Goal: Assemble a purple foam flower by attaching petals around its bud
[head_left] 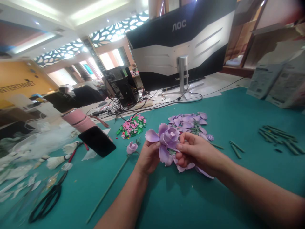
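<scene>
Between my two hands is a purple flower (168, 138) with spread petals, held above the green mat (166, 200). My left hand (149, 156) grips it from the left, thumb on a lower petal. The thumb and fingers of my right hand (190, 149) pinch a petal at its right edge. Behind and below lie loose purple petals (186, 121), partly hidden by the flower and my hands. A purple rosebud (132, 148) on a long green stem (108, 187) rests left of my left hand.
Pink and green pieces (133, 126) lie behind the flower. Green stems (278, 135) are at right. At left are a phone (97, 141), pink bottle (76, 119), shuttlecocks (57, 161) and black scissors (47, 200). A monitor (157, 63), cables and boxes (269, 76) stand behind.
</scene>
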{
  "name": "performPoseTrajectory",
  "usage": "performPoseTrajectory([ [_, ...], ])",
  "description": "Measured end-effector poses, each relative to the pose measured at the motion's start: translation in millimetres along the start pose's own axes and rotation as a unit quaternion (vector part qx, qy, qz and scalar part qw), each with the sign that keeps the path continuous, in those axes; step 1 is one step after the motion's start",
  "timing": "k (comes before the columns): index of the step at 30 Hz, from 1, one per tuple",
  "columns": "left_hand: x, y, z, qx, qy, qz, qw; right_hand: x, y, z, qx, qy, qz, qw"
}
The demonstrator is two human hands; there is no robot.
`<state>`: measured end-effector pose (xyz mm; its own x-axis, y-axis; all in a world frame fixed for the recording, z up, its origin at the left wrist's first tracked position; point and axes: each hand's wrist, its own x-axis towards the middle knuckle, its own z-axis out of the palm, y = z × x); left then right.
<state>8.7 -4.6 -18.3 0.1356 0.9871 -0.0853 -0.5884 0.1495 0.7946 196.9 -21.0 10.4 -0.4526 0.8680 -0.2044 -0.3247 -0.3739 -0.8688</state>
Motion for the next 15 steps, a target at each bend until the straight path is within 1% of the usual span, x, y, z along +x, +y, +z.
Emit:
performPoseTrajectory([
  [8,-2.2,-0.2,0.0,0.039,-0.008,-0.003,0.999,1.5,3.1,-1.2,0.008,-0.003,-0.006,1.000],
  [15,-2.3,1.7,0.8,0.036,-0.011,0.005,0.999,1.8,2.3,-1.4,0.004,0.003,0.000,1.000],
])
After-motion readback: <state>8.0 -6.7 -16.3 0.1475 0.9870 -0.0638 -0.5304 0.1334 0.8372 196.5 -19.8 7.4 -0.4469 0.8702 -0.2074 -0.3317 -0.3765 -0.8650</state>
